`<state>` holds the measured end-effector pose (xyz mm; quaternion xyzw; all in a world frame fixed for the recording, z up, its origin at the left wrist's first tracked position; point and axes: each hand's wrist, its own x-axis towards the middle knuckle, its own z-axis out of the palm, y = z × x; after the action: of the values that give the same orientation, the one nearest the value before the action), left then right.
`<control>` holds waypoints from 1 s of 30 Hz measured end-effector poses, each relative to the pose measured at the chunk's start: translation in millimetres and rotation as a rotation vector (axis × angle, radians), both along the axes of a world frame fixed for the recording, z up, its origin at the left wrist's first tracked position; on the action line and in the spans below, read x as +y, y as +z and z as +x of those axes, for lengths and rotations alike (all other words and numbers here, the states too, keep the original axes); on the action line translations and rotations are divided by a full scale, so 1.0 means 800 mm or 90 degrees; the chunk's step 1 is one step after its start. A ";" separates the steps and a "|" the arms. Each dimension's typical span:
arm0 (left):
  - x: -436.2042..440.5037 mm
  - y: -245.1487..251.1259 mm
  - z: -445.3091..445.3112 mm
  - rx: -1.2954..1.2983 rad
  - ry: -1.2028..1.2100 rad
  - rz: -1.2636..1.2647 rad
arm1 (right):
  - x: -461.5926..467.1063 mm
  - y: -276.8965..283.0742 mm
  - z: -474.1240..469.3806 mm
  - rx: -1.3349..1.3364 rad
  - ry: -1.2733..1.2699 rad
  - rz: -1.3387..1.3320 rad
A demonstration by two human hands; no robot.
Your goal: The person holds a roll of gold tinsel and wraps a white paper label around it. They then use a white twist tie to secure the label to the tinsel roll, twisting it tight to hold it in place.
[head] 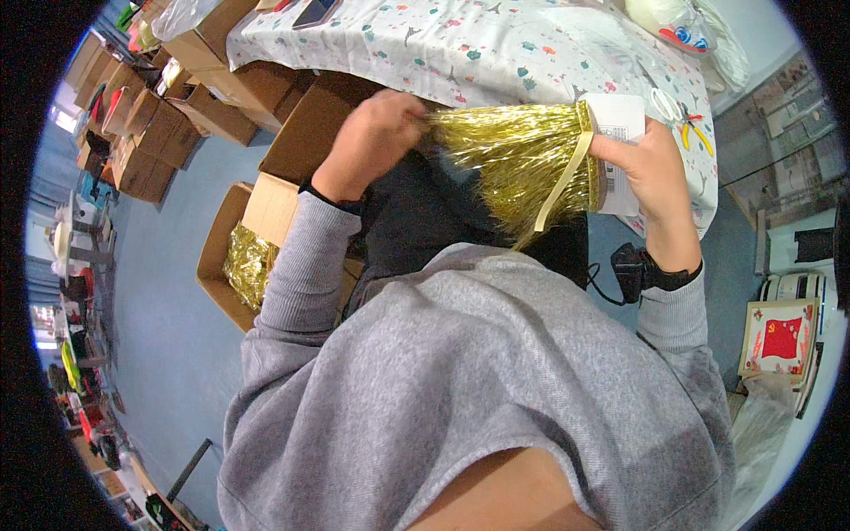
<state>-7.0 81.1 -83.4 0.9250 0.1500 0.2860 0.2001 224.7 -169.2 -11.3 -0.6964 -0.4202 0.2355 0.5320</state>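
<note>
A bundle of gold tinsel fringe (524, 159) stretches sideways between my hands, above my lap. My right hand (647, 166) grips its banded top edge together with a white card (622, 149) that bears print, the thumb lying over the card. A pale yellow ribbon (564, 182) hangs across the fringe near that edge. At the far left ends of the strands is my left hand (378, 143), its fingers closed on them and a little blurred. More gold tinsel (247, 265) lies in an open cardboard box (222, 255) on the left.
Ahead stands a table with a patterned white cloth (491, 60). On it lie a phone (317, 12), white-handled scissors (664, 105) and yellow-and-red-handled pliers (694, 133). Another open cardboard box (302, 126) is beside my left forearm. Stacked cartons (153, 139) stand farther left; a framed picture (778, 337) is at right.
</note>
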 end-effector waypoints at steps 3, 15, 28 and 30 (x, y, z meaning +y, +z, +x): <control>0.004 0.009 -0.005 -0.086 0.151 0.146 | 0.007 -0.008 0.005 0.039 -0.005 0.027; -0.118 0.056 0.051 -0.263 -0.179 -0.055 | 0.022 -0.028 -0.029 0.129 0.051 0.040; -0.117 0.053 0.061 -0.294 -0.140 -0.020 | 0.018 -0.026 -0.040 0.161 0.074 0.021; -0.118 0.054 0.062 -0.331 -0.093 0.025 | 0.017 -0.024 -0.041 0.178 0.079 0.008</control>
<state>42.3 -13.5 -40.5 0.8327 0.0212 0.5014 0.2341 191.6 -155.9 -30.4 -0.6261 -0.3858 0.3601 0.5741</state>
